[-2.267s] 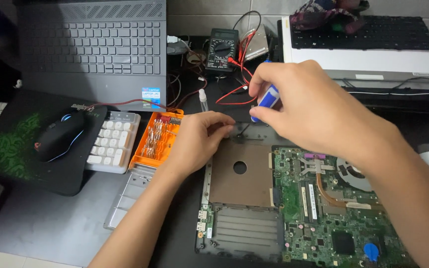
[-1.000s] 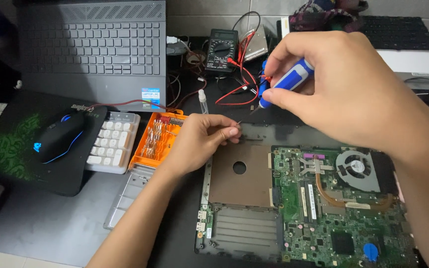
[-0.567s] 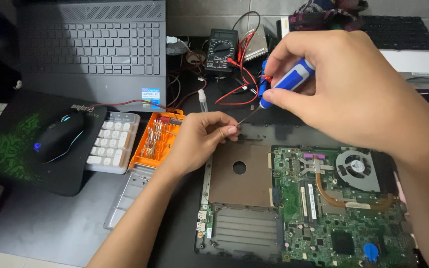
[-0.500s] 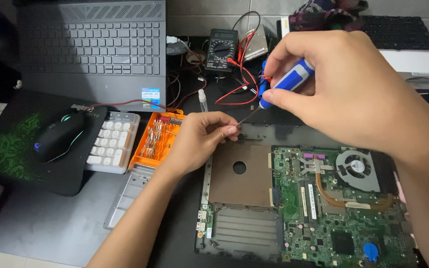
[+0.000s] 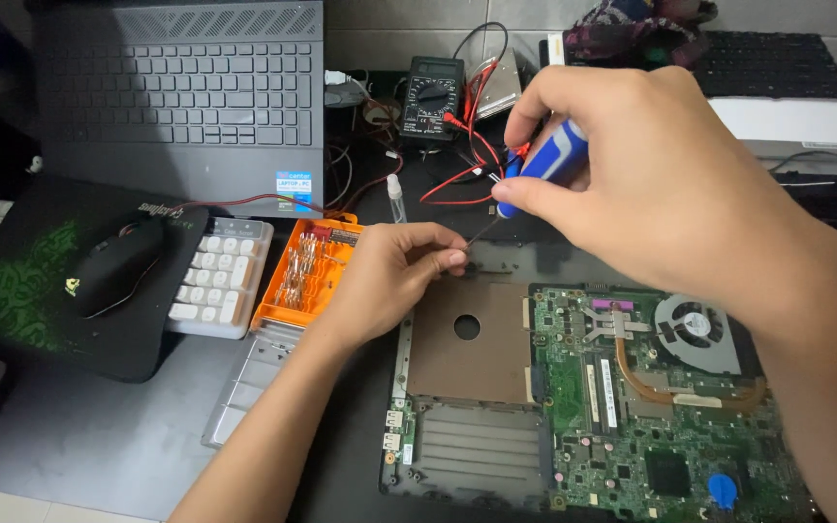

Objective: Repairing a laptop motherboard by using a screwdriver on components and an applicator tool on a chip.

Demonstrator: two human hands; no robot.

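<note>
Two hands, one screwdriver (image 5: 542, 167), seemingly one screw.

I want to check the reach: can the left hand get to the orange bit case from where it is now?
Probably yes. The left hand lies right beside the orange bit case, and nothing stands between them, though its fingers are pinching at the screwdriver tip.
</note>
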